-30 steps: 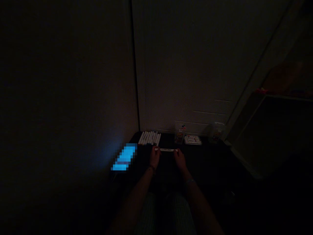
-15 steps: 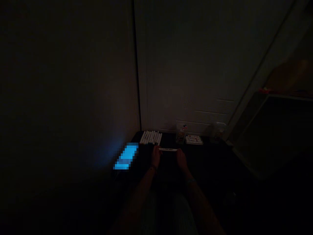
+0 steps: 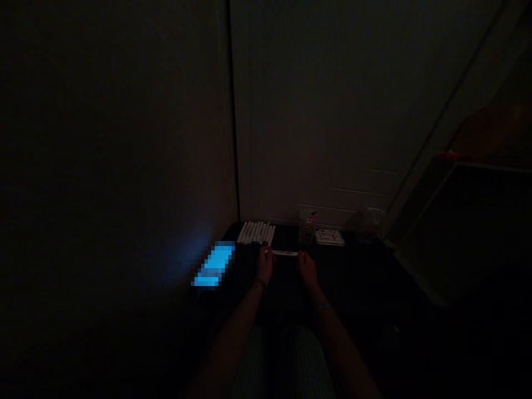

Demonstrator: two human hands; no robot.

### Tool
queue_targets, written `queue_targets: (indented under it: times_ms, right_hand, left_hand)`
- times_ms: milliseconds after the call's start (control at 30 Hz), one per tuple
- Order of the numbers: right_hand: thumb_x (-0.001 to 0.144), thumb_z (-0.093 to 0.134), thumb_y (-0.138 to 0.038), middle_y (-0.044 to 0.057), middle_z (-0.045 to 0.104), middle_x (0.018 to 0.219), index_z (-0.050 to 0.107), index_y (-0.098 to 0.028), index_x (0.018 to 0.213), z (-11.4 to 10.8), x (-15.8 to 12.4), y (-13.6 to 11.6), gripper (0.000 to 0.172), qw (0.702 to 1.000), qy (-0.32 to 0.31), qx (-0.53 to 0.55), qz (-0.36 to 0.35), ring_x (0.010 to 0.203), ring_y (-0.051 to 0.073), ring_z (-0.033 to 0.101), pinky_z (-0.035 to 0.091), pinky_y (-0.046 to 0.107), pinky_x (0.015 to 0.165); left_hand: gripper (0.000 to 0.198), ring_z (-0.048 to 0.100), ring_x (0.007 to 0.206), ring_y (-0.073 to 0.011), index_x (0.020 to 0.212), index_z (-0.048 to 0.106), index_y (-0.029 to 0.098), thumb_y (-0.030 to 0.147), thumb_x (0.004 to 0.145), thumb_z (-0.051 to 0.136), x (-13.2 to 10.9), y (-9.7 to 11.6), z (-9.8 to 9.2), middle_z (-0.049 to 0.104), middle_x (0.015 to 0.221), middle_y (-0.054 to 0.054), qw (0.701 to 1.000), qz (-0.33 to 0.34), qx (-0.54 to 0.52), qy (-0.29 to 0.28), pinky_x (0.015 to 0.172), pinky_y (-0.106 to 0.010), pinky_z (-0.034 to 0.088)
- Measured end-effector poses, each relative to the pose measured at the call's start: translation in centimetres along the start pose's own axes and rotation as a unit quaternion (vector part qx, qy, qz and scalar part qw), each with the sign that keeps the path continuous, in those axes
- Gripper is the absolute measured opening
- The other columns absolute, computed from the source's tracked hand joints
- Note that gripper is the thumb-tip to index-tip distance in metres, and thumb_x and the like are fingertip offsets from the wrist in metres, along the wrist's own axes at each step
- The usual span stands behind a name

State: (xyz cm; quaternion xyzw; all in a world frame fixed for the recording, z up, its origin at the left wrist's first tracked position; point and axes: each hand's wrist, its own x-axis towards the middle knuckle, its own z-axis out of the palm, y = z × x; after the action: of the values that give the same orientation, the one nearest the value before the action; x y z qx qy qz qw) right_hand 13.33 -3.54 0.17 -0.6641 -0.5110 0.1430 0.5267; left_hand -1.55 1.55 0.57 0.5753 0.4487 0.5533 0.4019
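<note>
A slim white marker (image 3: 285, 253) lies level between my two hands, just above the dark table (image 3: 353, 282). My left hand (image 3: 265, 267) is closed around its left end. The fingers of my right hand (image 3: 306, 268) pinch its right end. Dark print shows faintly along the barrel. Just beyond my left hand, several white markers (image 3: 256, 233) lie side by side in a row, their near ends dark or coloured. The light is very dim, so finger details are hard to see.
A clear plastic case (image 3: 307, 230) with a coloured label stands by the wall. Beside it lies a stack of white markers (image 3: 330, 237), and farther right is another clear case (image 3: 372, 224). A bright, blurred-out screen (image 3: 214, 265) sits left. Walls (image 3: 291, 111) close off the back and left.
The marker has shifted slightly left, and its left end now shows within my left hand's fingers. My right hand has moved a little left along with it.
</note>
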Motion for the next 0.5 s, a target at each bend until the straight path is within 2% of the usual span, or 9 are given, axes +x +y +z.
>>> queue_targets:
  times_ms: [300,500]
  right_hand:
    - [0.081,0.030,-0.049,0.000,0.054,0.058,0.053,-0.018,0.066,-0.2,-0.1,-0.5,0.041,1.000,0.017,0.010,-0.010,0.054,0.011,0.046,0.029,0.020,0.051]
    - [0.081,0.029,-0.049,0.001,0.056,0.059,0.055,-0.016,0.064,-0.4,-0.1,-0.8,0.045,1.000,0.017,0.019,-0.008,0.055,0.011,0.046,0.030,0.020,0.053]
  left_hand:
    - [0.029,0.043,0.054,-0.0091,0.076,0.046,0.019,0.047,0.078,0.037,-0.1,0.6,-0.2,0.045,0.056,0.004,1.000,0.015,0.017,0.005,0.056,-0.022,0.034]
    - [0.032,0.040,0.051,-0.0083,0.073,0.046,0.019,0.050,0.076,0.038,-0.5,1.5,-0.3,0.043,0.054,0.004,1.000,-0.004,-0.005,0.007,0.053,-0.021,0.032]
